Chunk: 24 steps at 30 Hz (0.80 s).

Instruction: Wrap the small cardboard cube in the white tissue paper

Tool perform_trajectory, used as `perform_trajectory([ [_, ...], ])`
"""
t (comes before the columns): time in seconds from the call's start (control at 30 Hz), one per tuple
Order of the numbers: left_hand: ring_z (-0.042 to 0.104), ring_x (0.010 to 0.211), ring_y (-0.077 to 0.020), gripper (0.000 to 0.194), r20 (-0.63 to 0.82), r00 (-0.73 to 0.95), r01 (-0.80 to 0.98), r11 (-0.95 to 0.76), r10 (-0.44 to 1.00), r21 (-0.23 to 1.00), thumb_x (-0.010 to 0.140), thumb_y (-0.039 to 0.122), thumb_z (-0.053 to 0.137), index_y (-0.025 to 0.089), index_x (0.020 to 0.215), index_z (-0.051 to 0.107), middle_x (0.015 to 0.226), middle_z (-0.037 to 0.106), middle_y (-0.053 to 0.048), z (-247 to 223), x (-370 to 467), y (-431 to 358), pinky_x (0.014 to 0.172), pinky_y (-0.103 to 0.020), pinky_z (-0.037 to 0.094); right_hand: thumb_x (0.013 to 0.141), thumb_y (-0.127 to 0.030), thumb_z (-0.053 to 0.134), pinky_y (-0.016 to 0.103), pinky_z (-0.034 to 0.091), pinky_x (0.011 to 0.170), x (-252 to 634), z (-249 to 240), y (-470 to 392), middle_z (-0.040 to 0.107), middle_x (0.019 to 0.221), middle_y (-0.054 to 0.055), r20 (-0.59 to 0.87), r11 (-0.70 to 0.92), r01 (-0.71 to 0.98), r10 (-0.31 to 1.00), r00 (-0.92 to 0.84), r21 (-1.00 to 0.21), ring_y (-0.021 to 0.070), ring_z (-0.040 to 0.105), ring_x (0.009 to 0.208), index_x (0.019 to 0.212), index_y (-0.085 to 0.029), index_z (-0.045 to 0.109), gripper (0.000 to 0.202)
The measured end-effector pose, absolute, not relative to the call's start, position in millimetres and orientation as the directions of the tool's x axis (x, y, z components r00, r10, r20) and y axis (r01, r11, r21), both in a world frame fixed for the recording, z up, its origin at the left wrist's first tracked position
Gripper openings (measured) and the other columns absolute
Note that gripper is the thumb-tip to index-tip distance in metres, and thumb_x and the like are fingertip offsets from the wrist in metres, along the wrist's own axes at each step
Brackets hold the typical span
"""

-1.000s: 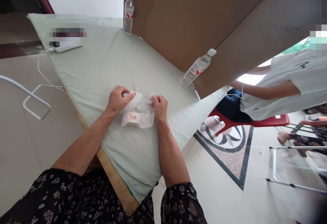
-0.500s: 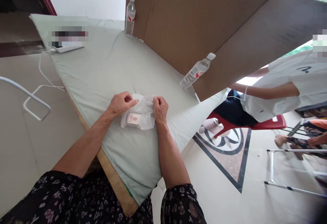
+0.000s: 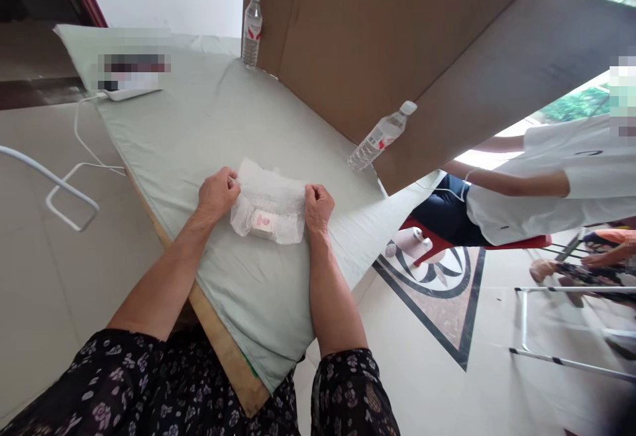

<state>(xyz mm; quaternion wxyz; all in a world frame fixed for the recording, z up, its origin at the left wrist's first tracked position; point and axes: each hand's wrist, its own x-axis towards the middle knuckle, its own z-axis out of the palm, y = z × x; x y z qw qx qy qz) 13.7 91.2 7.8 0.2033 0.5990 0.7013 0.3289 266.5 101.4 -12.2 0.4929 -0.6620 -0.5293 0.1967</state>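
A sheet of clear bubble wrap (image 3: pixel 273 187) lies on the pale green tablecloth (image 3: pixel 199 118), stretched between both hands. At its near edge rests a small cream box (image 3: pixel 264 222) with red print, with wrap bunched at either side of it. My left hand (image 3: pixel 218 192) pinches the left side of the wrap. The right side is gripped by my right hand (image 3: pixel 318 206), its fingers curled closed. Fingertips of both hands are partly hidden by the knuckles.
One water bottle (image 3: pixel 252 30) stands by the cardboard panel (image 3: pixel 358 45); another bottle (image 3: pixel 381 138) appears tilted near its right end. A pixelated item on a white tray (image 3: pixel 134 93) sits far left. A person in a white shirt (image 3: pixel 527 197) sits right of the panel.
My left hand has moved left, drawing the wrap's left side outward so the sheet spreads wider and flatter. My right hand has shifted slightly right.
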Motion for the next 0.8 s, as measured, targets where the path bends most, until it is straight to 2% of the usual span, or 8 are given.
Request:
perform_trajectory([
  [0.13,0.065,0.084,-0.0247,0.033,0.087,-0.183,0.751,0.082,0.979,0.656,0.08,0.018,0.06,0.021,0.111,0.071,0.084,0.071,-0.006,9,14,93,0.082,-0.036,0.049,0.083,-0.041,0.059,0.034,0.046,0.086,267,-9,101,0.07,0.085,0.002,0.247,0.001,0.531,0.886,0.392,-0.848,0.0184,0.058,0.08,0.085,-0.023,0.066,0.019],
  [0.23,0.067,0.092,-0.0255,0.035,0.179,-0.174,0.736,0.007,0.968,0.677,0.081,0.02,0.06,0.016,0.114,0.07,0.095,0.074,-0.01,17,14,88,0.089,-0.037,0.051,0.086,-0.041,0.057,0.035,0.048,0.089,268,3,94,0.073,0.096,0.005,0.299,0.042,0.519,0.856,0.422,-0.853,0.0179,0.06,0.083,0.096,-0.021,0.068,0.025],
  [0.3,0.067,0.097,-0.0249,0.034,0.27,-0.125,0.703,-0.107,0.955,0.703,0.083,0.023,0.059,0.016,0.114,0.071,0.102,0.075,-0.011,26,14,81,0.091,-0.037,0.051,0.089,-0.045,0.056,0.035,0.05,0.089,267,14,87,0.073,0.1,0.007,0.335,0.136,0.489,0.876,0.347,-0.862,0.0179,0.062,0.086,0.102,-0.02,0.069,0.031],
  [0.37,0.067,0.099,-0.024,0.035,0.309,0.006,0.656,-0.237,0.951,0.717,0.086,0.028,0.056,0.018,0.115,0.071,0.106,0.077,-0.01,35,15,72,0.089,-0.035,0.052,0.091,-0.051,0.055,0.034,0.051,0.087,263,23,79,0.075,0.104,0.007,0.307,0.207,0.433,0.936,0.175,-0.877,0.0184,0.065,0.089,0.108,-0.021,0.07,0.037],
  [0.5,0.067,0.087,-0.0218,0.048,0.18,0.289,0.622,-0.327,0.94,0.711,0.087,0.042,0.056,0.021,0.128,0.069,0.114,0.078,-0.009,44,18,60,0.085,-0.035,0.052,0.096,-0.056,0.05,0.035,0.051,0.088,255,29,63,0.077,0.109,0.006,0.137,0.203,0.429,0.974,-0.179,-0.88,0.0202,0.068,0.097,0.115,-0.023,0.072,0.043],
  [0.6,0.066,0.077,-0.0202,0.057,0.099,0.319,0.62,-0.287,0.942,0.73,0.09,0.049,0.052,0.017,0.135,0.066,0.106,0.079,-0.009,45,17,56,0.081,-0.035,0.051,0.098,-0.054,0.049,0.035,0.049,0.09,256,34,47,0.077,0.104,0.006,0.078,0.19,0.499,0.969,-0.236,-0.845,0.0211,0.068,0.097,0.113,-0.021,0.073,0.044],
  [0.7,0.067,0.074,-0.02,0.06,0.058,0.317,0.517,-0.223,0.947,0.826,0.096,0.058,0.044,0.016,0.134,0.066,0.091,0.078,-0.008,45,7,47,0.072,-0.032,0.051,0.1,-0.055,0.051,0.032,0.049,0.082,262,45,20,0.076,0.094,0.004,0.064,0.204,0.483,0.954,-0.292,-0.851,0.0189,0.067,0.088,0.117,-0.022,0.074,0.044],
  [0.8,0.067,0.06,-0.019,0.066,-0.097,0.39,0.408,-0.078,0.916,0.909,0.098,0.063,0.037,0.016,0.138,0.062,0.084,0.078,-0.007,42,-6,33,0.06,-0.03,0.05,0.103,-0.055,0.049,0.03,0.049,0.079,267,54,-9,0.077,0.089,0.002,-0.016,0.221,0.403,0.861,-0.508,-0.888,0.017,0.068,0.084,0.122,-0.024,0.074,0.045],
])
